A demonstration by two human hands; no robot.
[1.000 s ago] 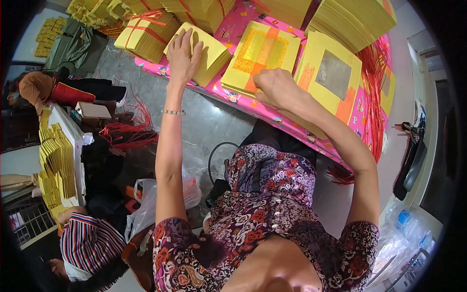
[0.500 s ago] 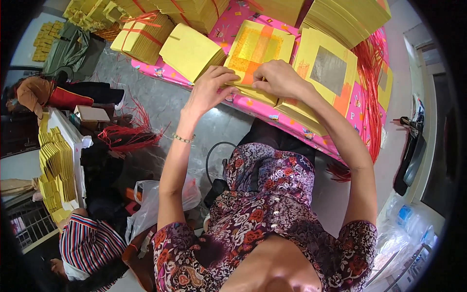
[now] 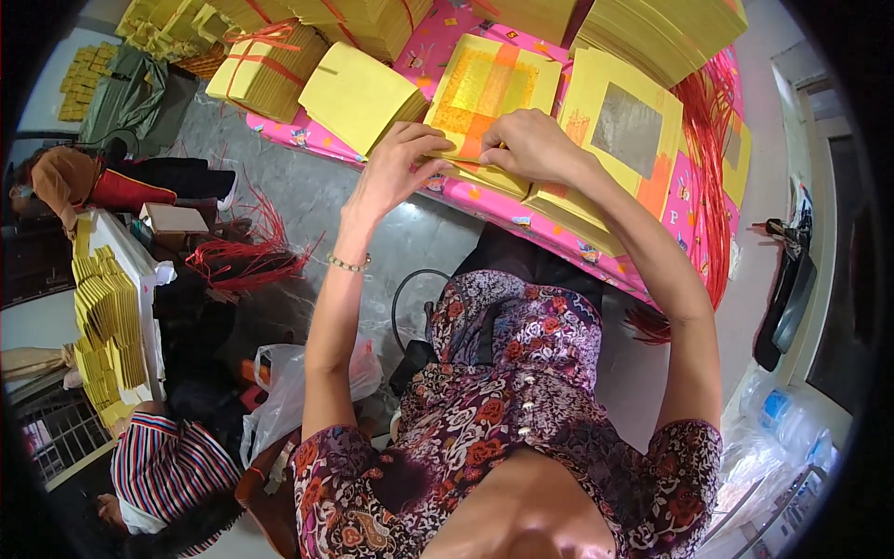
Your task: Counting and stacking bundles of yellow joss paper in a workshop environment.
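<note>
In front of me lies a stack of yellow paper [image 3: 548,78], its top sheet bearing a gold square and an orange stripe. My left hand [image 3: 396,170] is closed at the stack's near left corner, thumb and fingertips pinching the edge of the yellow paper. At the same near edge, just right of it, my right hand [image 3: 538,149] has its fingers curled onto the paper. A narrow orange edge shows between the two hands. What lies under the fingertips is partly hidden.
A pink patterned cloth [image 3: 521,224] covers the table. Left stands a plain yellow paper stack [image 3: 358,98]; right, another with a silver square [image 3: 629,130]. Red strings [image 3: 710,186] hang over the table's right side. A person in stripes [image 3: 172,466] sits lower left; another in brown [image 3: 70,182] is beyond.
Both hands stay at the near edge of the paper stack. The fingers of both have shifted slightly, and the orange edge between them shows a little more.
</note>
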